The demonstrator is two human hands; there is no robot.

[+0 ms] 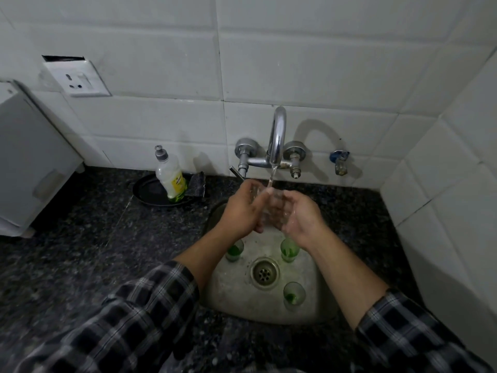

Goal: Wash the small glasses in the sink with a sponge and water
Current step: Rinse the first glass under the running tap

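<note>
Gripping clear glass [266, 201] in left hand [242, 211] under tap [277, 135]; right hand [300, 218] cupped, hold unclear. Risking wet slip onto green glasses [290, 250].

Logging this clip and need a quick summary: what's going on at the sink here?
A person is rinsing a small clear glass under the running tap. The left hand grips the glass; the right hand is against its other side, though blur hides its exact grip. Three green-tinted glasses stand upright in the sink around the drain. The sponge sits beside the soap bottle on a black plate on the counter, unused right now.
</note>
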